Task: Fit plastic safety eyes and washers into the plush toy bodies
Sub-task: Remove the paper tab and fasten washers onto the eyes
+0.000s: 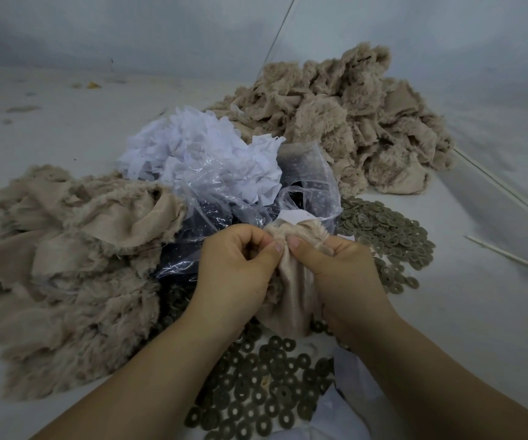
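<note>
The single head view looks forward and down from close above the plastic bag (224, 198), which sits mid-frame; the white surface (478, 312) spreads around it to a far wall.

Between the left hand (234, 268) and right hand (335, 271), the plush body (291, 290) is mostly covered; whether an eye or washer sits under the thumbs cannot be told. Beyond the left hand, the dark contents of the clear bag (212, 217) blur behind glare. Below both wrists, the washers (256, 392) run off the bottom edge. Left of the left hand, the plush pile (66, 265) is cut off by the frame's side.
</note>
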A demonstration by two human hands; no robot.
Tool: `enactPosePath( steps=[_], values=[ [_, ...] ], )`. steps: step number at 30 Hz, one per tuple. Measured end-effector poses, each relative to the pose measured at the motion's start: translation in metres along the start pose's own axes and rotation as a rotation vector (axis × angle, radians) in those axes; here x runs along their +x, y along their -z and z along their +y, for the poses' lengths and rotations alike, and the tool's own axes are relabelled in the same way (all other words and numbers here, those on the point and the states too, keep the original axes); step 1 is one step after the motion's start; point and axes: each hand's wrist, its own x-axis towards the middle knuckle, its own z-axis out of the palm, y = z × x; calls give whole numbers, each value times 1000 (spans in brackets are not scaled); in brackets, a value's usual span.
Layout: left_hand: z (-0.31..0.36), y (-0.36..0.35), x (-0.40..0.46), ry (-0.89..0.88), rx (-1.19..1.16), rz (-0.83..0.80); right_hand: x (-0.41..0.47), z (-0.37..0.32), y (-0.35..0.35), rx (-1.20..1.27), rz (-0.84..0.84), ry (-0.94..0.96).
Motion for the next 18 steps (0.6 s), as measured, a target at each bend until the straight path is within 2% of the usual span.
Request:
enactPosePath(
  steps=[5,11,13,16,18],
  values=[
    [1,-1,0,-9,4,-21,1,0,0,157,-92,-82],
    [4,-3,-1,-47,23,6,-1,-2,-1,196,-135,-123],
    [3,-3,-1,-51,35,22,-3,-1,-1,154,-118,-72],
    [1,-2,-1,-38,25,53,-3,1,-2,-37,-33,69],
    [1,-2,-1,-35,16,68,-4,0,-4,-39,-42,84]
  ],
)
